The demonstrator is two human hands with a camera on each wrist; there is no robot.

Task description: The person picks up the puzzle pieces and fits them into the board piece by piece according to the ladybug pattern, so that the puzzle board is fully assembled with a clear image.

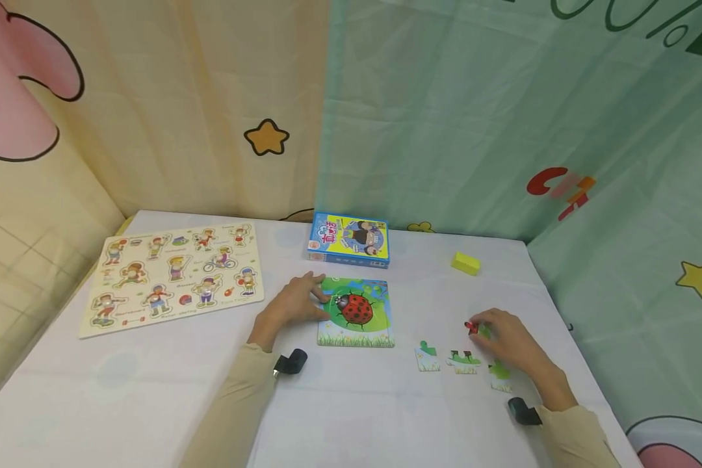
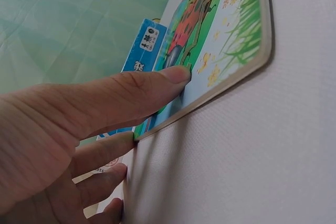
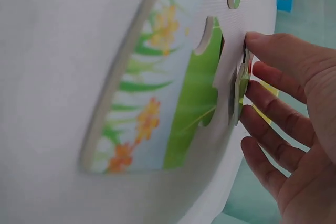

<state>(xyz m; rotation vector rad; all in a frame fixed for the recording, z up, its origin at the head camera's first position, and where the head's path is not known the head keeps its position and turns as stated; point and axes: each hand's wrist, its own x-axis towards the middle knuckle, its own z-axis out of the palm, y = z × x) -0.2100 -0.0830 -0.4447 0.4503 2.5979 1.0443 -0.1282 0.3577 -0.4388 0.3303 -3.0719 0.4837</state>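
My left hand (image 1: 294,302) rests at the left edge of a square ladybug puzzle (image 1: 357,333). In the left wrist view its thumb lies straight on the printed face, while the other fingers touch the edge and the table beside it. Over on the right, my right hand (image 1: 507,337) pinches a red and green puzzle piece (image 3: 241,87) between thumb and fingertips, low over the table. Three loose pieces lie nearer to me: a grassy one (image 1: 427,361), a middle one with dark bits (image 1: 465,365), and a green one (image 1: 500,376) below the right hand.
Behind the puzzle lies a blue and yellow card box (image 1: 348,239). A yellow block (image 1: 465,264) sits at the back right. At the left is a large wooden board (image 1: 172,279) with sports figures. Printed curtains (image 1: 427,130) hang behind the white table (image 1: 351,409).
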